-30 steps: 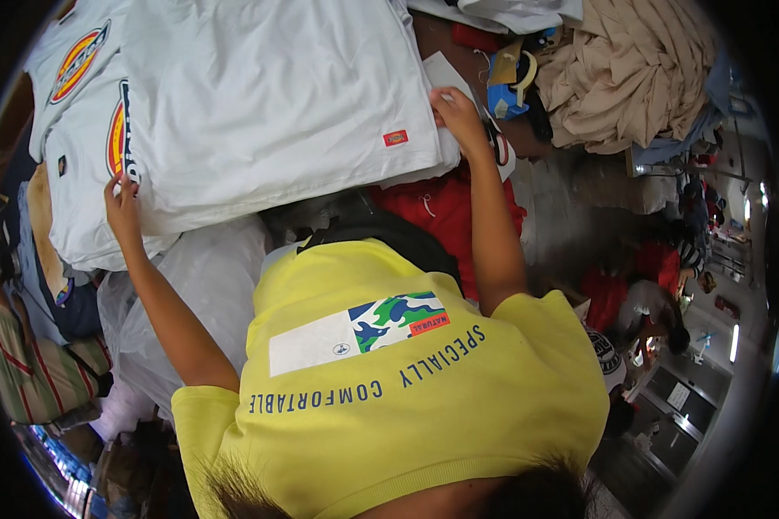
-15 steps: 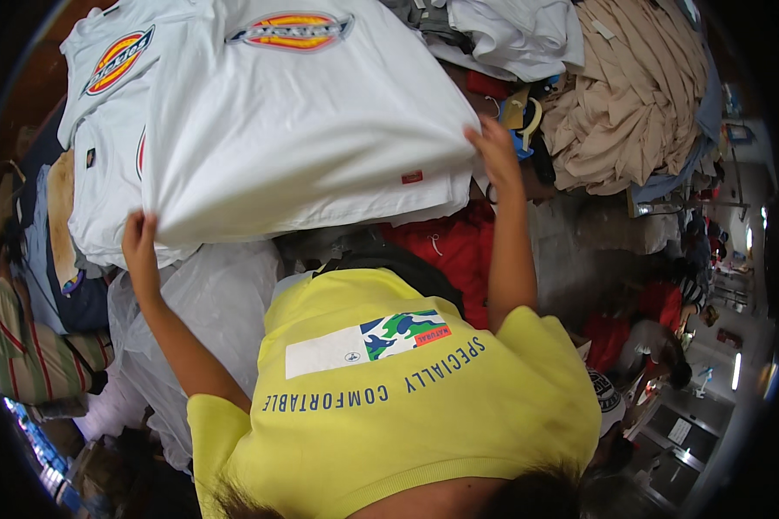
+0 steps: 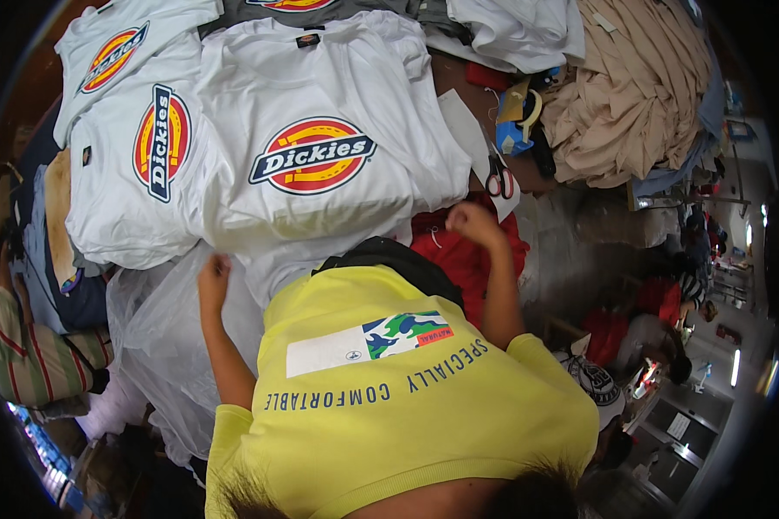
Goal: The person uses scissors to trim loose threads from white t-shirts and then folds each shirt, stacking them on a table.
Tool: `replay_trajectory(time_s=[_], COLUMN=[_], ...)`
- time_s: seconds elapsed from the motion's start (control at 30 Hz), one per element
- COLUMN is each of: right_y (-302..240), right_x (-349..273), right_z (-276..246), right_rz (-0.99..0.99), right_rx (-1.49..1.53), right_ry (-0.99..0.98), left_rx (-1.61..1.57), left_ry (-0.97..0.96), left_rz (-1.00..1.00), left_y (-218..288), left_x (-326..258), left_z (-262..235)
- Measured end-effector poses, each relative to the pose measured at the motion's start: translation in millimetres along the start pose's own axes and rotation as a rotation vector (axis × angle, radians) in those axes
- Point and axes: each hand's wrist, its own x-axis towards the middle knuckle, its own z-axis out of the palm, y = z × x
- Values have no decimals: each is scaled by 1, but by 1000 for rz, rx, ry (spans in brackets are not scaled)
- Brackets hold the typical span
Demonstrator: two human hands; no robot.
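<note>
A white T-shirt [image 3: 320,164] with a round red, yellow and blue emblem lies face up and flat on top of a stack of like shirts. My left hand [image 3: 214,281] is just below its lower left hem, over a clear plastic bag [image 3: 160,346], fingers bent; whether it pinches the hem is unclear. My right hand [image 3: 469,221] is curled into a fist at the shirt's lower right corner, above a red garment [image 3: 480,264], with nothing seen in it. My yellow shirt fills the lower middle of the view.
Two more white emblem shirts [image 3: 143,160] lie to the left. Red-handled scissors [image 3: 498,179] rest right of the stack, beside a heap of beige cloth [image 3: 632,95]. Striped fabric [image 3: 35,355] sits at the left edge. Other people [image 3: 666,346] are at the lower right.
The white shirt, held up by both hands with its plain back showing, has been turned over and laid flat, emblem up. Both hands have dropped toward me to its lower edge.
</note>
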Motion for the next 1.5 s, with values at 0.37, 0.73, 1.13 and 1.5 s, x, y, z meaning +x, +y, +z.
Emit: replay_trajectory(time_s=[0.37, 0.73, 1.13, 1.5], right_y=[-119, -17, -165, -87], right_x=[72, -3, 176, 30], right_z=[-14, -46, 37, 30], right_rz=[-419, -240, -36, 316], right_rx=[-533, -152, 914, 1288], right_ry=[68, 463, 26, -160], left_rx=[166, 193, -260, -1768], left_ry=[251, -247, 270, -956], left_rz=[467, 130, 71, -25], left_y=[92, 14, 131, 29], left_x=[76, 19, 169, 4], left_z=[-49, -65, -17, 6])
